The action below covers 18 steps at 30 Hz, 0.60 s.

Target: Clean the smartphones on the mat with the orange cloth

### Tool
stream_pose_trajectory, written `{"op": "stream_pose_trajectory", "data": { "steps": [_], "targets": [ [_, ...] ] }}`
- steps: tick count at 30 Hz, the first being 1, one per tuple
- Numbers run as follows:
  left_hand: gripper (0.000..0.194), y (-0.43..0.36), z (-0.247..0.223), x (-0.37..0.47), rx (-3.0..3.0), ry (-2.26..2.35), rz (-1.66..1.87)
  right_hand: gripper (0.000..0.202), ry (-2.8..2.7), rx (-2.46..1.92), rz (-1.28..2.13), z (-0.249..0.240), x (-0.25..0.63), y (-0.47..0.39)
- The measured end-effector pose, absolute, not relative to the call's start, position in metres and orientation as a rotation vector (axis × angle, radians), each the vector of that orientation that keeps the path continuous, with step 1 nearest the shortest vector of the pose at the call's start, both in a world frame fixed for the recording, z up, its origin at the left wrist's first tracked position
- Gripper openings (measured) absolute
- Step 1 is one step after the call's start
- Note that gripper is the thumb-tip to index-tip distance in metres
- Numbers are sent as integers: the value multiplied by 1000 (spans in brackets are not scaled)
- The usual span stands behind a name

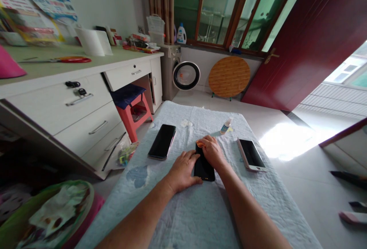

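Note:
A black smartphone [205, 168] lies flat on the cloth-covered table, between my two hands. My left hand [183, 170] grips its left side, fingers at the upper edge and thumb near the lower corner. In my right hand [211, 150] is a small orange cloth [200, 143], pressed on the phone's upper end; most of the cloth is hidden under the fingers. Left of my hands rests a second dark smartphone [162, 141], screen up. On the right lies a white-framed smartphone [251, 155], and a small spray bottle [226, 126] stands farther back.
A light blue patterned cloth [172, 218] covers the table. To the left are a white desk with drawers [83, 115], a red stool [133, 117] and a waste bin [92, 203]. Behind stand an open washing machine [169, 77] and a round wooden board [229, 76].

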<state>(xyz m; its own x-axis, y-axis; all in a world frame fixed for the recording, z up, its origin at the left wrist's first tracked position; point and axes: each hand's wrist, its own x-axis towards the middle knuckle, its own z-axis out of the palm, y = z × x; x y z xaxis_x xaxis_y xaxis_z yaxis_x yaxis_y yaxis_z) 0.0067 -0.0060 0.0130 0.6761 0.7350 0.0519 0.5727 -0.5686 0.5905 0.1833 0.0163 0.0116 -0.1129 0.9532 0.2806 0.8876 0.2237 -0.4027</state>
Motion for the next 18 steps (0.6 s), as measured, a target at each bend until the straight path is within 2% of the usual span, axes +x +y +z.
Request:
{"op": "stream_pose_trajectory", "data": {
  "steps": [2, 4, 11, 14, 18],
  "targets": [
    [72, -6, 11, 7, 2319, 996, 448, 31, -2037, -1647, 225, 14, 181, 16],
    [78, -6, 7, 8, 2269, 1001, 528, 31, -2078, -1573, 313, 18, 181, 14],
    [127, -5, -6, 8, 2193, 1034, 677, 30, -2321, -1355, 817, 34, 186, 5],
    [134, -5, -6, 7, 2176, 1049, 663, 31, -2314, -1390, 764, 33, 185, 5],
    [130, -5, -6, 7, 2195, 1030, 670, 25, -2195, -1480, 509, 24, 179, 10]
  ]
}}
